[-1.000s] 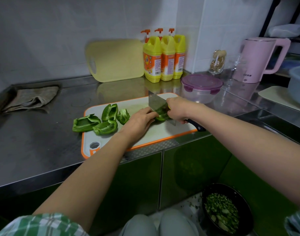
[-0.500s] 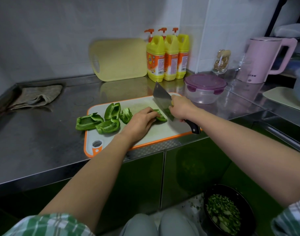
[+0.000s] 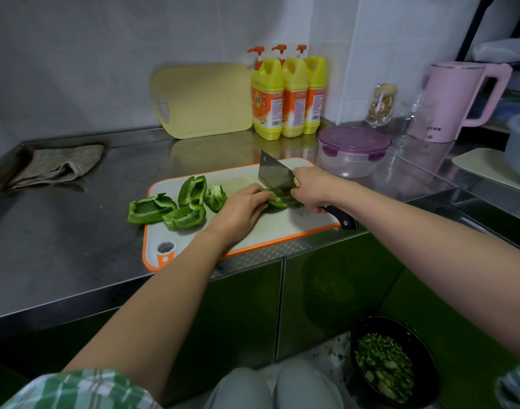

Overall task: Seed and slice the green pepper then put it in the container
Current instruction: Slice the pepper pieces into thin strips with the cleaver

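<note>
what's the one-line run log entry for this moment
step: slicing pepper piece | left hand: holds piece on cutting board | right hand: grips cleaver, blade on piece | container: lid on

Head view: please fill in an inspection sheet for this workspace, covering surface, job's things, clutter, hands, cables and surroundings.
Surface: steel countertop, with a white, orange-rimmed cutting board at its front edge.
Job's things: four pepper chunks at the board's left end, the leftmost overhanging the counter; pepper piece under the cleaver; container behind the board, purple lid on.
Clutter: cloth, yellow board leaning on the wall, three yellow bottles, glass jar, pink kettle.
Hands: left hand holds the pepper piece down; right hand grips the cleaver.
Cables: nothing seen.
Surroundings: green cabinet doors; black bowl of green scraps on the floor.
</note>
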`<action>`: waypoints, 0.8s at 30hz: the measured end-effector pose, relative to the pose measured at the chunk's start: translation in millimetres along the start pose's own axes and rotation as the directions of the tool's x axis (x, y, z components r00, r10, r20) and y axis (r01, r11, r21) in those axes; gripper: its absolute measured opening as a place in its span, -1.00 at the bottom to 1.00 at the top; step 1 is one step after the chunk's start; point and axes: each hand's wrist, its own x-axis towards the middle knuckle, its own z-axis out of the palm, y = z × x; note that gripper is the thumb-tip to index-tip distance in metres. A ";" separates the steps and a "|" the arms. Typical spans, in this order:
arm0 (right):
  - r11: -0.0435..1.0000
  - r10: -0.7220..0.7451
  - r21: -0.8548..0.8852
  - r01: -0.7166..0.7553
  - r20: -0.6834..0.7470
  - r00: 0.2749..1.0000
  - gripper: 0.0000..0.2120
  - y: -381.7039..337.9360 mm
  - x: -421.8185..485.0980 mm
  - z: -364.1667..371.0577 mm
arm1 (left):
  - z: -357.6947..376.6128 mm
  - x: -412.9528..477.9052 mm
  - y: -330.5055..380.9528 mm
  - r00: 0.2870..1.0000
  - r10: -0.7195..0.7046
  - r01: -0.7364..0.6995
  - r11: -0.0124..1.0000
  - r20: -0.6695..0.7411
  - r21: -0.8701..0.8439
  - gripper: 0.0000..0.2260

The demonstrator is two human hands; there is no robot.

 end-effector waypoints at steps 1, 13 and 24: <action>1.000 0.002 -0.012 -0.002 0.004 1.000 -0.71 -1.2 0.1 0.8 | 0.5 0.1 -0.9 1.000 -0.004 0.004 1.000 0.003 0.000 -0.82; 0.999 0.017 -0.025 -0.020 -0.117 0.993 -0.87 -18.3 15.5 13.4 | 0.6 0.7 -3.3 1.000 -0.021 0.021 1.000 0.012 0.007 -0.82; 0.996 0.010 0.091 -0.006 -0.033 0.999 -0.80 1.9 1.9 -6.0 | -0.3 -0.7 -2.0 1.000 -0.029 0.030 0.999 -0.005 0.026 -0.81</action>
